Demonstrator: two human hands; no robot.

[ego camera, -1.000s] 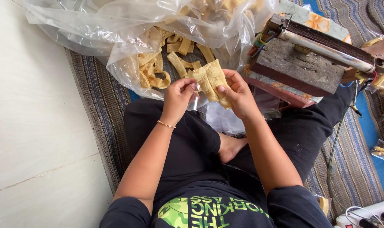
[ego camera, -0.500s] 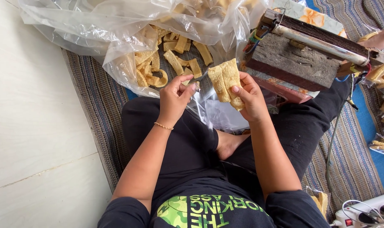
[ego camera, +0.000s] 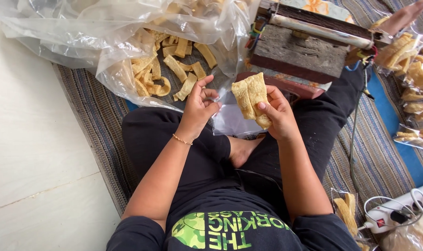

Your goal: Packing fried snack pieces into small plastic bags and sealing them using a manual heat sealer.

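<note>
My right hand point(ego camera: 279, 116) grips a stack of flat yellow fried crackers point(ego camera: 251, 97), held upright above my lap. My left hand point(ego camera: 200, 107) hovers just left of them, fingers loosely curled, thumb and fingertips pinching the edge of a small clear plastic bag point(ego camera: 230, 123) that hangs between my hands. Beyond my hands lies a big clear plastic sack point(ego camera: 114, 32) spread open, with several loose cracker strips point(ego camera: 174, 69) spilled inside it.
A wooden block device with a metal bar and wires point(ego camera: 309, 44) sits at the upper right. Sealed cracker packs point(ego camera: 416, 79) lie to the right, where another person's hand point(ego camera: 402, 18) reaches. A white power strip point(ego camera: 397, 214) lies lower right, on a striped mat point(ego camera: 95, 116).
Both hands drifted slightly toward me and apart. The right hand still holds the cracker stack; the left has come off the crackers and now pinches the bag.
</note>
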